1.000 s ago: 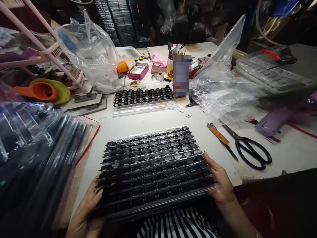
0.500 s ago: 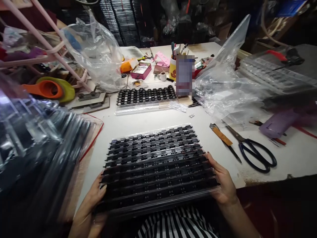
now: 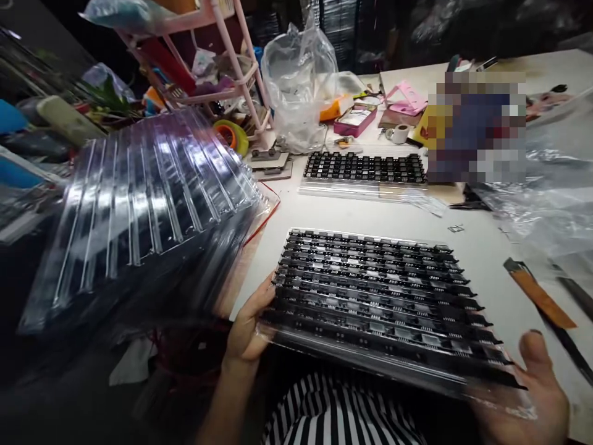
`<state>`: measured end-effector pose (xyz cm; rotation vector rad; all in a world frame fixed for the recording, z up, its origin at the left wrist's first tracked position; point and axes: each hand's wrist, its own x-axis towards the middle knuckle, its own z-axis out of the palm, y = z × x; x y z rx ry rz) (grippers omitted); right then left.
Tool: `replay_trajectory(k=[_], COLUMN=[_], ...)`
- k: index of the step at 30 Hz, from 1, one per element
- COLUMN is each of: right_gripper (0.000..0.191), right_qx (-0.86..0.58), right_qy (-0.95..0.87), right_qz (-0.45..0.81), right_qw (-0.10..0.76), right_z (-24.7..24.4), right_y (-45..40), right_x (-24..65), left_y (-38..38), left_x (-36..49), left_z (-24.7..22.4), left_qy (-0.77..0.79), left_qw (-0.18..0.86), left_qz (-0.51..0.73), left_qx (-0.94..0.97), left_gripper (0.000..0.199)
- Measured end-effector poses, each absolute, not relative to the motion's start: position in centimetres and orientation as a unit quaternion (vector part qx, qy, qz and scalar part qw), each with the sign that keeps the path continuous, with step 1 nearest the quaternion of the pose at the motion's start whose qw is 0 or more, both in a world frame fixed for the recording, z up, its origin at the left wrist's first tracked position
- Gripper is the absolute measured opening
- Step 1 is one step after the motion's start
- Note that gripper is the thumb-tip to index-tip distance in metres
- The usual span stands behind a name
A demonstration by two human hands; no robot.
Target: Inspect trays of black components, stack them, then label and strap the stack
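Note:
A clear plastic tray holds rows of black plastic strips with small metal pins. It is in front of my body at the table's near edge, tilted down towards its right front corner. My left hand is closed on the tray's left side, with its fingers partly hidden underneath. At the right front corner, my right hand holds the tray from below. Its thumb stands up beside the edge, and its other fingers are mostly behind the clear plastic.
A stack of clear ribbed trays rises at the left. Another tray of black parts lies further back. A craft knife with an orange wrap is at the right, below plastic bags. A pink rack stands behind the stack.
My view has turned left, bringing the whole tray stack and the pink rack in. The held tray now tilts down to the right, and my right thumb has come away from its edge.

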<state>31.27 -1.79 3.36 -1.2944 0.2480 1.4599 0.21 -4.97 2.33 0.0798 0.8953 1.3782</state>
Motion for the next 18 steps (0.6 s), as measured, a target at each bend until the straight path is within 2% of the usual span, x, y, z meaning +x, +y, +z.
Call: replay_trajectory(k=[3, 10, 14, 18], right_gripper=[0.031, 0.037, 0.03, 0.036], right_qx=[-0.551, -0.462, -0.454, -0.482], right_qy=[0.078, 0.031, 0.034, 0.096], right_qz=[0.619, 0.712, 0.71, 0.686], right_qw=[0.554, 0.528, 0.537, 0.536], right_z=[3.8, 2.0, 1.2, 1.6], right_y=[-2.1, -2.3, -2.3, -2.0], right_x=[30.5, 31.6, 32.1, 31.8], left_y=[-5.3, -5.4, -5.4, -5.4], left_x=[-0.1, -0.2, -0.1, -0.1], left_z=[2.1, 1.6, 1.4, 1.4], left_qy=[0.373, 0.36, 0.369, 0.375], left_qw=[0.655, 0.684, 0.681, 0.679], left_qz=[0.657, 0.628, 0.624, 0.624], left_qx=[-0.007, 0.091, 0.104, 0.1], left_gripper=[0.03, 0.051, 0.054, 0.056])
